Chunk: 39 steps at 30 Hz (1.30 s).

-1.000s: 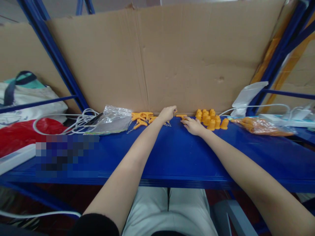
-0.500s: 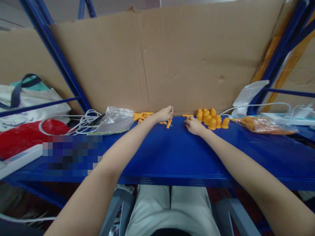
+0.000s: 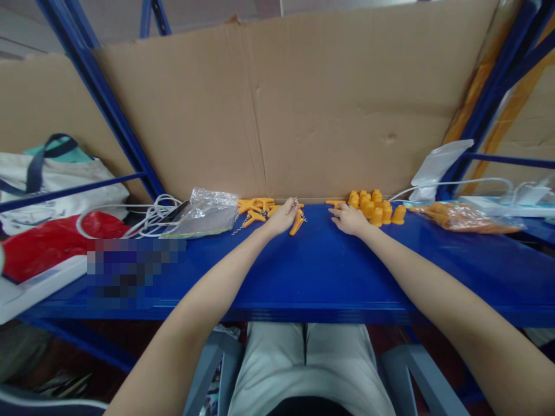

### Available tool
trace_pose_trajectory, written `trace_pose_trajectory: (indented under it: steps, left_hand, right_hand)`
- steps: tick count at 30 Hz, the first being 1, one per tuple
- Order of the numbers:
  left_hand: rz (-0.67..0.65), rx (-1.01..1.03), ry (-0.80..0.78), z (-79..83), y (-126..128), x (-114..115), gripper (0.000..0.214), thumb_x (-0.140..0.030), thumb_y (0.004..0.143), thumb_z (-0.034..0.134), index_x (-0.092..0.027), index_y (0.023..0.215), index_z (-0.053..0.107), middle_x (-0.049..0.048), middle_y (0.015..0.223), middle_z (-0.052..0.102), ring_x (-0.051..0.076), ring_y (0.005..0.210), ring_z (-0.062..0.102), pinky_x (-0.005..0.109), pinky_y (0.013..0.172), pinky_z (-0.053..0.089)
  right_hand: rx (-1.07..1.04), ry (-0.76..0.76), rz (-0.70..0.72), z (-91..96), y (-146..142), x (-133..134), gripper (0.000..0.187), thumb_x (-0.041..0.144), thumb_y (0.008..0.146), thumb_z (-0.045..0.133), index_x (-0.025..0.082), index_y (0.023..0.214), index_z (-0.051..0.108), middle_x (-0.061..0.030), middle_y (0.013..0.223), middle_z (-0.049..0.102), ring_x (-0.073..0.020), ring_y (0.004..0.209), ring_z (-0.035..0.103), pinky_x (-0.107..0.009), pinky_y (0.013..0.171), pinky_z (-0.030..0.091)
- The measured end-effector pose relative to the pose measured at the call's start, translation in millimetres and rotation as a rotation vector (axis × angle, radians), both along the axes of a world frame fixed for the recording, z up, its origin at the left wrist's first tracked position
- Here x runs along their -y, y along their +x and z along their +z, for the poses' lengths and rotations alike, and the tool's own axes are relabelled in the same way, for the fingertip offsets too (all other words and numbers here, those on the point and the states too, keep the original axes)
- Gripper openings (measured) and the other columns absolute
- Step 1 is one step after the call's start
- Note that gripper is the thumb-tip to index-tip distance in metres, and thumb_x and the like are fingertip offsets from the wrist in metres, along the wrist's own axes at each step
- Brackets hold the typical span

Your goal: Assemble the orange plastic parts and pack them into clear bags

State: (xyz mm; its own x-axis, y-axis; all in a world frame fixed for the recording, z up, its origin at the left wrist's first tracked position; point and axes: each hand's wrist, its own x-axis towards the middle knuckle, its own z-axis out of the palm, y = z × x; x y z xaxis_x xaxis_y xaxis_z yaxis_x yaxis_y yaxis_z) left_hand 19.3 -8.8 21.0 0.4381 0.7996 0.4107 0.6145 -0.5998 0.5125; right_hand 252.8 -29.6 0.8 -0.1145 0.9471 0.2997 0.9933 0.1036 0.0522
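Well to the left of the left grip, a clear plastic bag [image 3: 212, 215] is lying crumpled on the blue counter [image 3: 321, 277]. Between that bag and the left grip, a group of branched orange pieces [image 3: 254, 217] is lying in a loose heap, their smooth arms forking and overlapping, with thin, silvery, wavy strands [image 3: 236, 224] trailing from them. The left grip [image 3: 282, 218] is resting at the heap's right edge, its fingers bent; whether they are clamping anything, I cannot tell. Just beyond its fingertips, to the right, one orange piece [image 3: 296, 225] is slanting toward the counter's front edge, narrow and plain, with silvery bits showing beside it. Farther right, the right grip [image 3: 350, 219] is lying palm down, its fingers slightly spread; its hold is also unclear. A slim, straight orange bar [image 3: 335, 203] is showing just past its fingertips. Just right of that grip, matte orange cups [image 3: 376, 209] are standing in a tight cluster, rounded and flaring toward their bases.
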Motion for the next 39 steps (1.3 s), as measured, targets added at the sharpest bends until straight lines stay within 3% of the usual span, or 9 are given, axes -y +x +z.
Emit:
trace_pose_trajectory:
  steps: [6,11,15,23,30,33,39]
  left_hand:
    - [-0.068,-0.120,0.185,-10.3,-1.2,11.1,0.011,-0.027,0.095,0.044,-0.020,0.102,0.047,0.0064,0.092,0.068,0.020,0.088,0.065,0.034,0.080,0.050]
    - [0.008,-0.222,0.261,-8.8,-4.5,17.1,0.019,-0.026,0.093,0.048,-0.019,0.111,0.049,0.0083,0.094,0.068,0.024,0.088,0.067,0.034,0.076,0.050]
    - [0.016,-0.269,0.284,-9.2,-6.1,12.3,0.018,-0.026,0.091,0.051,-0.017,0.107,0.054,0.0087,0.093,0.069,0.023,0.085,0.066,0.033,0.074,0.050]
    - [-0.148,-0.388,0.281,-20.0,-12.0,-9.9,0.018,-0.029,0.090,0.055,-0.015,0.081,0.064,0.0091,0.094,0.070,0.021,0.091,0.065,0.034,0.084,0.050]
    - [-0.055,-0.368,0.291,-17.8,-14.8,-5.5,0.024,-0.035,0.090,0.056,-0.017,0.084,0.069,0.0088,0.095,0.071,0.023,0.095,0.065,0.036,0.087,0.049]
    - [0.026,-0.415,0.273,-14.1,-14.5,1.1,0.028,-0.038,0.092,0.051,-0.017,0.086,0.070,0.0089,0.094,0.072,0.025,0.092,0.067,0.037,0.083,0.051]
    - [0.045,-0.451,0.288,-13.6,-15.5,0.1,0.028,-0.037,0.090,0.053,-0.017,0.080,0.069,0.0089,0.090,0.071,0.025,0.088,0.067,0.036,0.080,0.051]
  right_hand:
    - [-0.086,0.199,-0.102,8.8,26.0,-1.1,0.050,0.023,0.093,0.036,0.022,0.141,0.051,-0.0145,0.141,0.051,-0.0350,0.126,0.047,-0.054,0.097,0.041]
    - [-0.054,0.114,-0.162,6.8,43.4,-3.4,0.055,0.020,0.088,0.041,0.020,0.143,0.046,-0.0152,0.146,0.046,-0.0359,0.131,0.041,-0.063,0.104,0.028]
    - [-0.033,0.105,-0.149,5.2,43.5,-5.3,0.051,0.019,0.087,0.040,0.018,0.138,0.052,-0.0160,0.142,0.051,-0.0362,0.130,0.043,-0.069,0.105,0.019]
    - [-0.033,0.170,-0.193,12.7,35.0,-0.6,0.043,0.021,0.086,0.040,0.012,0.123,0.060,-0.0205,0.124,0.059,-0.0355,0.118,0.051,-0.061,0.099,0.030]
    - [-0.030,0.147,-0.172,23.0,35.8,-1.7,0.035,0.021,0.086,0.042,0.015,0.110,0.066,-0.0173,0.114,0.064,-0.0301,0.105,0.057,-0.047,0.090,0.041]
    - [-0.122,0.059,-0.105,25.6,38.4,-6.0,0.032,0.025,0.087,0.048,0.015,0.109,0.068,-0.0167,0.107,0.067,-0.0281,0.098,0.061,-0.039,0.083,0.046]
    - [-0.312,-0.227,0.148,17.8,35.4,-7.8,0.027,0.041,0.083,0.062,0.017,0.090,0.072,-0.0104,0.080,0.071,-0.0238,0.074,0.066,-0.040,0.073,0.049]
